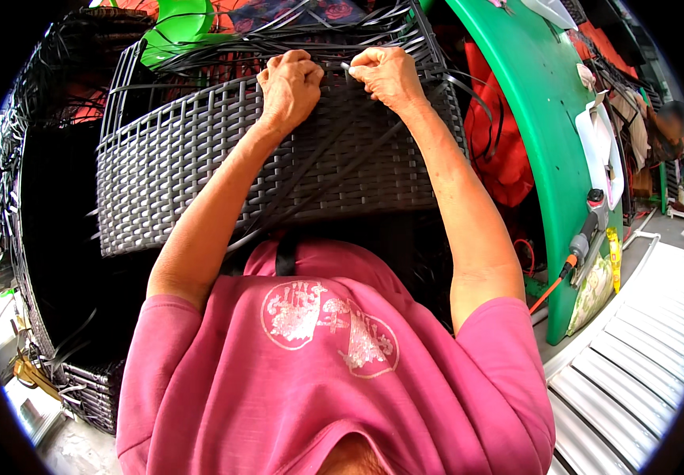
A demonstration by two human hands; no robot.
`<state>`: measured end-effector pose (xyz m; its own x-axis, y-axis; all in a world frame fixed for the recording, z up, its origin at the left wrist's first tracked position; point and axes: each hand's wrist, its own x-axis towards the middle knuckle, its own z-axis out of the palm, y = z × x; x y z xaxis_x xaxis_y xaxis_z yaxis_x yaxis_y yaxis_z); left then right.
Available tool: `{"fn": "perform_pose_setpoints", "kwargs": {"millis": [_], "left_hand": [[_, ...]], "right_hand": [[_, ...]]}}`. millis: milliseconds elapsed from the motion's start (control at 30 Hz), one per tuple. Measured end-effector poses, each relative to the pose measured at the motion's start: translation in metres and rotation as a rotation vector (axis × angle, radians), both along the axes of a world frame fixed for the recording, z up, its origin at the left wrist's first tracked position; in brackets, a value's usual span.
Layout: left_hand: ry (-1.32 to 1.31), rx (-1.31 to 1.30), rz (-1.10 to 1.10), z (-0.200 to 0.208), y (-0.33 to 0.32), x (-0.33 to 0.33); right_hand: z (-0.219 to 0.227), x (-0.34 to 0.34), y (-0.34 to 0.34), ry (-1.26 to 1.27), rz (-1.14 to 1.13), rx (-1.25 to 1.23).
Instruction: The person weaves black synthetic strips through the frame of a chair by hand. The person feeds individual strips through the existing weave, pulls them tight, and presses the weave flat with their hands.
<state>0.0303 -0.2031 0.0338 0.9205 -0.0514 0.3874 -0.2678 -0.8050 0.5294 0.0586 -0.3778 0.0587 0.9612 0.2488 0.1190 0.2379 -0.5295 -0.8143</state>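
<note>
A panel of dark grey woven plastic rattan [191, 158] lies in front of me, with its weave ending along the upper edge. At that edge my left hand [290, 89] is closed, fingers curled round a flat rattan strip. My right hand [389, 77] pinches the same dark strip [346, 66] between thumb and forefinger, a short way to the right. The light-catching bit at its fingertips is too small to make out fully. Loose black strips [310, 47] spread beyond both hands, and a few long ones hang across the panel's front.
A bright green plastic piece [176, 32] sits at the far left. To the right stands a green tabletop [516, 47] with a power tool [587, 226] and white tray [599, 150] beside it. A white slatted surface [635, 348] lies lower right. More black strands [49, 87] bunch at left.
</note>
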Motion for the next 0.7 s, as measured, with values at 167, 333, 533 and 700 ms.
{"fn": "perform_pose_setpoints", "kwargs": {"millis": [167, 333, 533, 700], "left_hand": [[0.067, 0.361, -0.054, -0.011, -0.001, -0.003], [0.168, 0.269, 0.01, -0.015, -0.008, 0.009], [0.191, -0.388, 0.156, -0.006, -0.001, 0.017], [0.105, -0.765, -0.105, 0.029, 0.009, 0.004]], "right_hand": [[-0.011, 0.019, 0.017, -0.246, 0.035, -0.558], [-0.013, 0.029, 0.022, 0.075, 0.076, -0.416], [-0.008, 0.002, 0.012, 0.144, -0.059, 0.126], [0.002, -0.008, 0.024, 0.09, 0.135, 0.309]]}}
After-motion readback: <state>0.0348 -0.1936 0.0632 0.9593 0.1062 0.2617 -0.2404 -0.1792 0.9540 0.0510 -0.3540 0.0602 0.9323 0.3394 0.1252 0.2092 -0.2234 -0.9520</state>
